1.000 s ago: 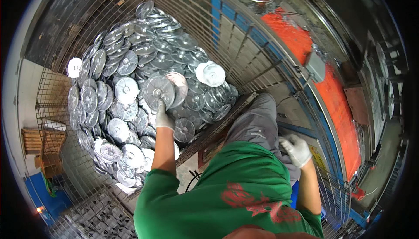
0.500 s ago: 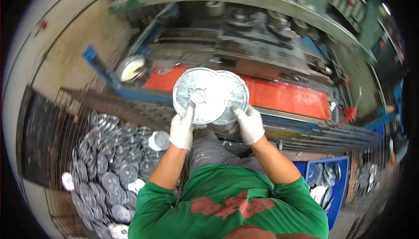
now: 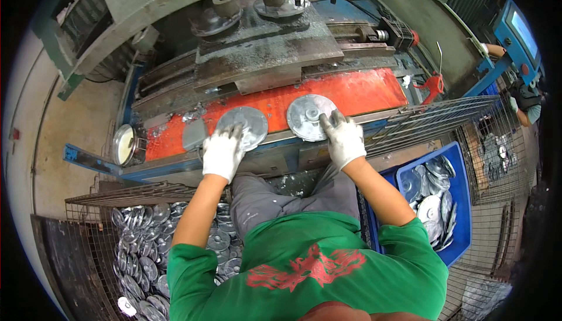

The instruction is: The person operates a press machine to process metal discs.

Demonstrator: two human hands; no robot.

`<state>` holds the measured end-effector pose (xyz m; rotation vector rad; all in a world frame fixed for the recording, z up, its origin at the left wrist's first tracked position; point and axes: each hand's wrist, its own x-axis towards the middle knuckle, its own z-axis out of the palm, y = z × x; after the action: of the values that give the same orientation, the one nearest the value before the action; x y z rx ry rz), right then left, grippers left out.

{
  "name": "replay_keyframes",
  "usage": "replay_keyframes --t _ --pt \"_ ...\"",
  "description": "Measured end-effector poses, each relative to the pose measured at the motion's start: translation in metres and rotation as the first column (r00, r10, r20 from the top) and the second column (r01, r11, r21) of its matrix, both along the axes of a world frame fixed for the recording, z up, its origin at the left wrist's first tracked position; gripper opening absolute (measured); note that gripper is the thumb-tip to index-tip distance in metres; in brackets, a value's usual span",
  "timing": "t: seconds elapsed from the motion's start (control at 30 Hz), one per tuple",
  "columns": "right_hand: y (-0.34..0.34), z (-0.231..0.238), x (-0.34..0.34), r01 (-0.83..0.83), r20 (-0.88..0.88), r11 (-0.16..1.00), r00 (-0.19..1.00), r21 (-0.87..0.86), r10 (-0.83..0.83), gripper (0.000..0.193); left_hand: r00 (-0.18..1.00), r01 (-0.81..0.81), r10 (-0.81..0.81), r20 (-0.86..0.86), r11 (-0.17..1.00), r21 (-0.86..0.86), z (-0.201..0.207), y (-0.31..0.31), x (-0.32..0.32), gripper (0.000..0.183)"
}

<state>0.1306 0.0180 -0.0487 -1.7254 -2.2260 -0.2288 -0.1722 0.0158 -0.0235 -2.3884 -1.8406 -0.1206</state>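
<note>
Two round grey metal discs with raised hubs lie side by side along the front edge of a red surface (image 3: 366, 89). My left hand (image 3: 223, 152), in a white glove with dark fingertips, rests stretched fingers on top of the left disc (image 3: 250, 123). At the right disc (image 3: 305, 115), my right hand (image 3: 344, 139), gloved alike, touches the right side of its upper face with fingers apart. A flat grey piece (image 3: 194, 134) lies on the red surface, left of the left disc.
Behind the red surface stands a machine with a metal block (image 3: 266, 57) carrying more discs. A wire cage (image 3: 111, 215) of piled discs is at lower left, a blue bin (image 3: 462, 215) of discs at right. A round pan (image 3: 124, 145) sits at left. Another person (image 3: 527, 101) is far right.
The two discs, held up overlapping before, now lie apart on the red surface. My hands have moved apart, and the view has shifted toward the right.
</note>
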Motion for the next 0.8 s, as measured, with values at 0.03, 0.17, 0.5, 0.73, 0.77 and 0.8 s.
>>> replay_keyframes --t 0.03,0.17,0.5,0.73,0.77,0.8 --pt "-0.009 0.003 -0.003 -0.001 -0.097 1.000 0.995 -0.031 -0.002 0.053 0.998 0.021 -0.021 0.057 1.000 -0.004 -0.005 -0.006 -0.005 0.066" --pt "-0.027 -0.004 0.007 0.058 -0.392 0.979 0.920 0.194 0.023 0.049 0.983 -0.013 -0.002 0.182 0.997 0.078 -0.003 -0.038 -0.003 0.081" --pt "0.052 0.111 -0.022 -0.256 -0.971 0.943 0.159 -0.213 -0.176 0.029 -0.299 0.284 0.408 0.862 0.901 -0.328 0.094 0.039 -0.014 0.044" --pt "0.193 0.128 -0.071 -0.512 -0.794 0.820 -0.373 -0.255 -0.480 0.047 -0.676 0.330 0.511 0.531 0.854 -0.402 0.108 0.189 -0.008 0.023" --pt "0.214 0.124 -0.067 -0.482 -0.788 0.826 -0.367 -0.292 -0.494 0.042 -0.695 0.266 0.518 0.499 0.830 -0.490 0.112 0.201 0.000 0.024" --pt "0.231 0.120 -0.072 -0.468 -0.778 0.818 -0.353 -0.335 -0.520 0.037 -0.697 0.261 0.507 0.506 0.838 -0.479 0.106 0.213 -0.002 0.024"
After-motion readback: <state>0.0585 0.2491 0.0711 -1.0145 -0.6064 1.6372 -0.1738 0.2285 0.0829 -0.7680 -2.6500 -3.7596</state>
